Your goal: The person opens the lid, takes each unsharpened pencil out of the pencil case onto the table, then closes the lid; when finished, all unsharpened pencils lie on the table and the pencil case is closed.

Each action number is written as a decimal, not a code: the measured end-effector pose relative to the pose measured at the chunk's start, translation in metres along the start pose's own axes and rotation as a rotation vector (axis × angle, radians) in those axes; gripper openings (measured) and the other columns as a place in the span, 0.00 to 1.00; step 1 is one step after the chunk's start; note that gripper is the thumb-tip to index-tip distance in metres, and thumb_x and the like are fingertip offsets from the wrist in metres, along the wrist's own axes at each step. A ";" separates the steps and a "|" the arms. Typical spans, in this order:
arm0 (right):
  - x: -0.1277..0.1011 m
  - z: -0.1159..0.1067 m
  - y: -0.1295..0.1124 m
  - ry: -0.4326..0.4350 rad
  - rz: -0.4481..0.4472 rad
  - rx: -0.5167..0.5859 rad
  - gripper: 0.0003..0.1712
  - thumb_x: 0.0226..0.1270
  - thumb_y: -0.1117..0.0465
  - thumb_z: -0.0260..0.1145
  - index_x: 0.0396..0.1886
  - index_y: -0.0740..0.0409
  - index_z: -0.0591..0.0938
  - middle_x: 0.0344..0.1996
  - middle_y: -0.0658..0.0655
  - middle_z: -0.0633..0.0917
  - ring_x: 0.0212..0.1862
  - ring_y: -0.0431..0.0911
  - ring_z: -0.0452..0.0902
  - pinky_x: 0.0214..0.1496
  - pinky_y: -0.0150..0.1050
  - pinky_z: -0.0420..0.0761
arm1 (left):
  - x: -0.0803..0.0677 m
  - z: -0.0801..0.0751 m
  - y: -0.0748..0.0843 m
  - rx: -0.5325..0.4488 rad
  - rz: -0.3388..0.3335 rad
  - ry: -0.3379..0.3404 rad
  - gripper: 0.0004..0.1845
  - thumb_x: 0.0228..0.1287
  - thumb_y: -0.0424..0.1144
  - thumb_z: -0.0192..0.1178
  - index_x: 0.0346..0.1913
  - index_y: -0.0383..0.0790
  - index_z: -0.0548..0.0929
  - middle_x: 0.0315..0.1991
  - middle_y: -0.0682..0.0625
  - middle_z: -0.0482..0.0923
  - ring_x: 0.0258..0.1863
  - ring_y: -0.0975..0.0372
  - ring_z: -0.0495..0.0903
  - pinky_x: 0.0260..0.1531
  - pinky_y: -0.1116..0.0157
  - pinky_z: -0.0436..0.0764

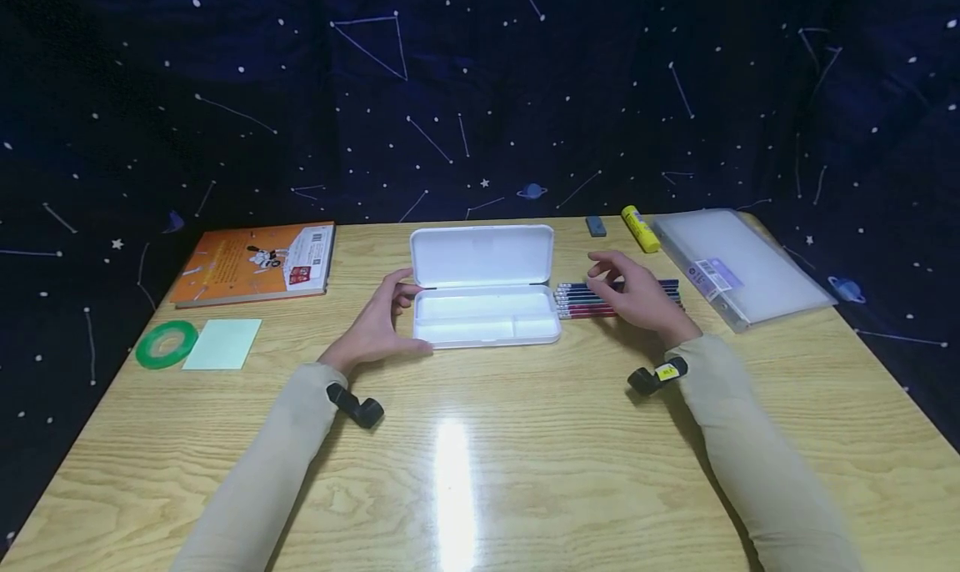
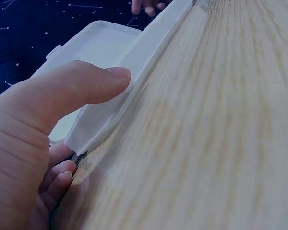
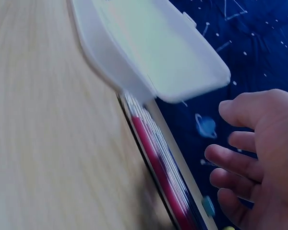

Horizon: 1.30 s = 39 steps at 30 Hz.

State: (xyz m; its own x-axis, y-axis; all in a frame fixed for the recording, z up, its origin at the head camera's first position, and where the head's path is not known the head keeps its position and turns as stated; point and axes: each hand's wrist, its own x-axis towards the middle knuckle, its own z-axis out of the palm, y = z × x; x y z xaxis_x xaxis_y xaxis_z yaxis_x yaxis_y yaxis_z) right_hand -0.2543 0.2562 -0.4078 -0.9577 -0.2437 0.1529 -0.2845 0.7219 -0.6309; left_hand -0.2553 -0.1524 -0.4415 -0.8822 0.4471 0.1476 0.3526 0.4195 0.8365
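A white pencil case (image 1: 483, 315) lies open at the middle of the wooden table (image 1: 480, 464), its lid (image 1: 482, 255) tilted back. My left hand (image 1: 381, 322) grips the case's left end; the thumb (image 2: 86, 86) lies on the rim of the case (image 2: 149, 52), the fingers curl behind it. A row of coloured pencils (image 1: 581, 300) lies just right of the case. My right hand (image 1: 637, 293) hovers over those pencils with relaxed fingers, holding nothing. In the right wrist view the pencils (image 3: 158, 158) run beside the case (image 3: 149, 52), with the hand (image 3: 259, 158) above them.
An orange book (image 1: 255, 262), a green tape roll (image 1: 167, 343) and a pale green notepad (image 1: 222, 343) lie at the left. A grey eraser (image 1: 596, 226), a yellow glue stick (image 1: 640, 228) and a clear plastic folder (image 1: 738, 265) sit at the back right.
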 end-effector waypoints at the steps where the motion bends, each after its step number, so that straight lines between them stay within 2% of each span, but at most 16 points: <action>1: 0.004 0.003 -0.003 -0.009 0.006 0.014 0.29 0.71 0.56 0.58 0.67 0.63 0.66 0.51 0.64 0.80 0.48 0.53 0.73 0.47 0.45 0.71 | 0.000 0.000 0.000 0.000 -0.002 0.001 0.62 0.35 0.35 0.80 0.73 0.40 0.49 0.63 0.43 0.69 0.52 0.54 0.66 0.53 0.61 0.67; 11: 0.034 0.024 -0.031 -0.042 0.007 0.071 0.35 0.72 0.56 0.57 0.74 0.60 0.58 0.62 0.65 0.73 0.54 0.56 0.72 0.51 0.48 0.73 | 0.001 0.000 -0.001 -0.009 -0.007 0.003 0.63 0.34 0.36 0.81 0.74 0.42 0.50 0.63 0.43 0.70 0.52 0.54 0.65 0.53 0.60 0.66; 15: 0.040 0.027 -0.041 -0.038 0.027 0.087 0.34 0.73 0.55 0.55 0.74 0.57 0.57 0.63 0.65 0.72 0.56 0.56 0.71 0.53 0.50 0.73 | 0.002 0.001 0.000 -0.013 -0.015 0.003 0.63 0.34 0.36 0.81 0.74 0.42 0.50 0.63 0.43 0.70 0.52 0.54 0.65 0.53 0.60 0.66; 18: 0.040 0.028 -0.042 -0.033 0.024 0.134 0.32 0.74 0.57 0.54 0.74 0.57 0.58 0.62 0.65 0.73 0.57 0.57 0.69 0.57 0.53 0.72 | 0.001 0.001 0.000 -0.010 -0.023 0.001 0.63 0.35 0.36 0.81 0.73 0.42 0.50 0.63 0.44 0.69 0.52 0.55 0.65 0.53 0.60 0.67; 23: 0.037 0.026 -0.042 -0.031 0.037 0.261 0.27 0.78 0.57 0.47 0.70 0.63 0.61 0.64 0.67 0.71 0.63 0.59 0.67 0.63 0.56 0.70 | 0.000 0.000 -0.001 -0.035 -0.034 0.000 0.61 0.35 0.34 0.80 0.73 0.39 0.50 0.64 0.43 0.69 0.53 0.54 0.65 0.56 0.58 0.66; 27: 0.032 0.023 -0.046 -0.035 0.064 0.328 0.25 0.80 0.55 0.40 0.65 0.69 0.64 0.60 0.69 0.70 0.61 0.60 0.67 0.61 0.57 0.71 | 0.002 0.001 -0.001 -0.049 -0.044 0.004 0.60 0.35 0.33 0.80 0.71 0.39 0.51 0.63 0.43 0.68 0.52 0.55 0.64 0.53 0.60 0.66; 29: 0.029 0.021 -0.047 -0.036 0.071 0.311 0.25 0.80 0.53 0.38 0.61 0.69 0.65 0.57 0.69 0.70 0.59 0.60 0.67 0.60 0.58 0.71 | 0.004 0.002 -0.001 -0.046 -0.042 0.003 0.60 0.35 0.34 0.80 0.71 0.39 0.52 0.62 0.43 0.69 0.51 0.55 0.64 0.52 0.61 0.66; 35: 0.016 0.022 -0.048 -0.062 0.022 0.201 0.20 0.78 0.54 0.46 0.55 0.64 0.73 0.54 0.64 0.77 0.56 0.55 0.71 0.59 0.53 0.72 | 0.005 0.002 -0.003 0.003 -0.039 -0.017 0.59 0.37 0.37 0.80 0.72 0.38 0.53 0.62 0.42 0.67 0.56 0.53 0.66 0.60 0.57 0.66; 39: 0.008 0.023 -0.048 -0.086 -0.054 0.220 0.16 0.75 0.57 0.54 0.53 0.62 0.77 0.55 0.62 0.79 0.57 0.53 0.72 0.59 0.52 0.74 | 0.002 -0.003 -0.004 0.032 -0.047 -0.032 0.60 0.34 0.41 0.81 0.72 0.43 0.56 0.61 0.43 0.66 0.56 0.53 0.66 0.62 0.55 0.65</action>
State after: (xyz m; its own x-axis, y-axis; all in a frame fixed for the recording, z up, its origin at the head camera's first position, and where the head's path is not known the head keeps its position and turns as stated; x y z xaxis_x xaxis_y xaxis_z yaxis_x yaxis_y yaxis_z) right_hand -0.2472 0.2049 -0.3943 -0.9316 -0.3389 0.1314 -0.3096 0.5505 -0.7753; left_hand -0.2589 -0.1555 -0.4427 -0.8878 0.4511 0.0912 0.3211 0.4654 0.8248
